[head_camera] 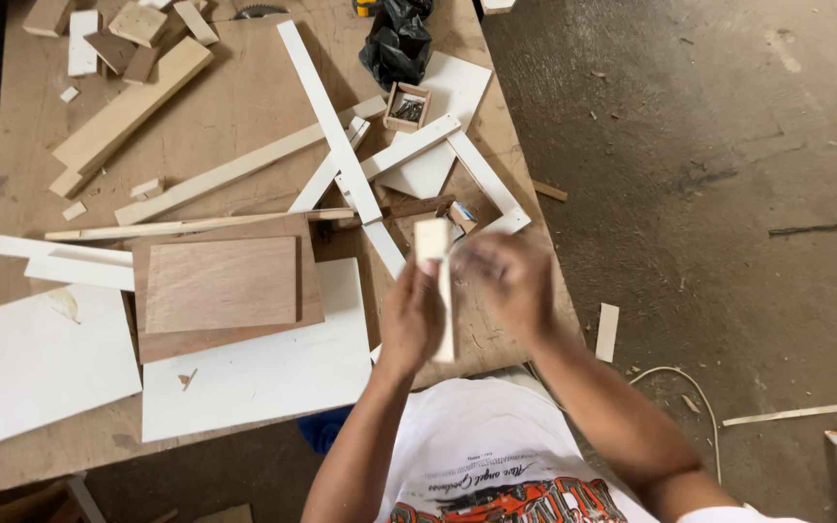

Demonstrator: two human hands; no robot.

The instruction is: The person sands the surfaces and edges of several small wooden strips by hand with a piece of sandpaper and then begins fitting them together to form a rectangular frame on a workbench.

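Low centre of frame: left hand (411, 315) grips a pale wood strip (438, 281) upright, right hand (508, 281) blurred just beside it, grip can't be told. Behind, workbench (244, 107) with brown plywood panel (220, 284), white boards (259, 373); small box of screws (407, 107) and black bag (397, 41) at upper centre.

The left hand (411, 315) gripped a short pale wooden strip (437, 281), held upright above the workbench (244, 107). The right hand (506, 281), blurred, was just beside the strip's upper end. White slats (331, 121), brown plywood panels (220, 283) and a small box of screws (407, 107) lay on the bench.
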